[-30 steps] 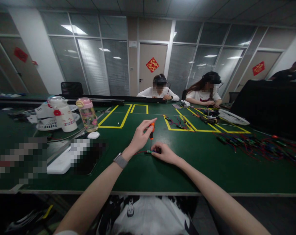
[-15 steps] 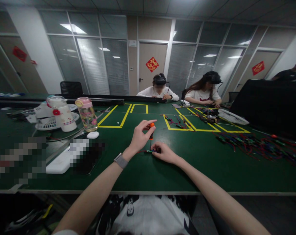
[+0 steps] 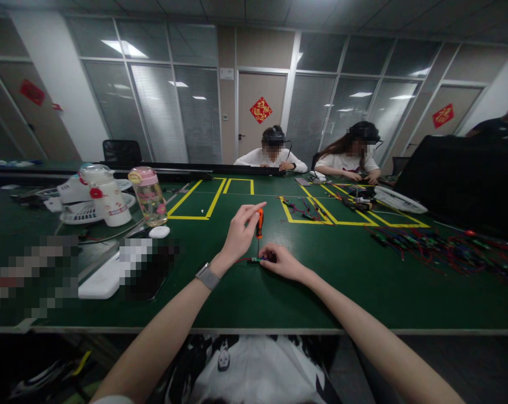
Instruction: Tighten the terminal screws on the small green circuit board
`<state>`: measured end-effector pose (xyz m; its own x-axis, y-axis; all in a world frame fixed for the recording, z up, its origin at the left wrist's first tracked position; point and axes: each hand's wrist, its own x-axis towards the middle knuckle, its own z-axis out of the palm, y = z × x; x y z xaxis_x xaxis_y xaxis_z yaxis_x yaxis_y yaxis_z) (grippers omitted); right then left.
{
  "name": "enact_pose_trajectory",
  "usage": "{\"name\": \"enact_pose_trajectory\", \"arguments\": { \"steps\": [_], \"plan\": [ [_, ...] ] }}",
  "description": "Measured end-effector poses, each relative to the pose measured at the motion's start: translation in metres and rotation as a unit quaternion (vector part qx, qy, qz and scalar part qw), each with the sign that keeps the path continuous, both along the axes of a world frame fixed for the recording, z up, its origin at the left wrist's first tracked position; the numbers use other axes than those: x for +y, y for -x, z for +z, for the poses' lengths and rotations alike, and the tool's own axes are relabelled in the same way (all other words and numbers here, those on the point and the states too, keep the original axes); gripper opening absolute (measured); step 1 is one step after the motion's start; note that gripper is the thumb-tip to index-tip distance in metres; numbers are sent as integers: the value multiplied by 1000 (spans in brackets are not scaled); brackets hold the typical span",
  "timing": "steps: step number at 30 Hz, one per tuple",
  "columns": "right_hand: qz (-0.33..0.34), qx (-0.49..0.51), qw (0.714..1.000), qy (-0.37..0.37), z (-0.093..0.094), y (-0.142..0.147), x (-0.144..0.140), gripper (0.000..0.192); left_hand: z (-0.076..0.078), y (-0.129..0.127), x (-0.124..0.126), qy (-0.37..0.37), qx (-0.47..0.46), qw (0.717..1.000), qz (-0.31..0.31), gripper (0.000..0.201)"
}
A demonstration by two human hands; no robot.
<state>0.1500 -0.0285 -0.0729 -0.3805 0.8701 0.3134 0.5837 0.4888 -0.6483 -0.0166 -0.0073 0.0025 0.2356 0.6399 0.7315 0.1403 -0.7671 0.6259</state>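
An upright screwdriver (image 3: 259, 224) with an orange and black handle stands on a small green circuit board (image 3: 254, 260). My left hand (image 3: 239, 229) holds the handle near its top between thumb and fingers, the index finger stretched past it. With fingers curled, my right hand (image 3: 284, 264) pinches the board's right end against the table. A red wire runs from the board's left side, and darker wires show under my right fingers. Exactly where the tip meets the board is too small to make out.
Wired boards lie in a heap (image 3: 439, 247) at right, and several more inside yellow tape (image 3: 310, 223). To the left are a white case (image 3: 100, 280), a dark phone (image 3: 153, 280), a pink-lidded bottle (image 3: 149, 196) and a white bottle (image 3: 114, 202). Two people sit across the green table (image 3: 321, 306).
The fingers of my left hand have shifted around the handle, so more of its orange side shows. My right hand and the board stay in place.
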Motion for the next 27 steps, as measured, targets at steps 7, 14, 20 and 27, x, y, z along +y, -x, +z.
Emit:
{"name": "enact_pose_trajectory", "arguments": {
  "steps": [7, 14, 20, 27],
  "plan": [
    [5, -2, 1000, -1, 1, -1, 0, 12, -1, 0, 2, 29, -24, 999, -21, 29],
    [7, -1, 1000, -5, 1, -1, 0, 13, 0, 0, 0, 30, -14, 999, -38, 32],
    [5, -2, 1000, -3, 2, -1, -1, 15, 2, 0, -2, -9, -8, 1000, 8, 25],
    [4, -2, 1000, -4, 0, -1, -1, 14, 4, 0, -4, 12, -9, 1000, -24, 30]
  ]
}}
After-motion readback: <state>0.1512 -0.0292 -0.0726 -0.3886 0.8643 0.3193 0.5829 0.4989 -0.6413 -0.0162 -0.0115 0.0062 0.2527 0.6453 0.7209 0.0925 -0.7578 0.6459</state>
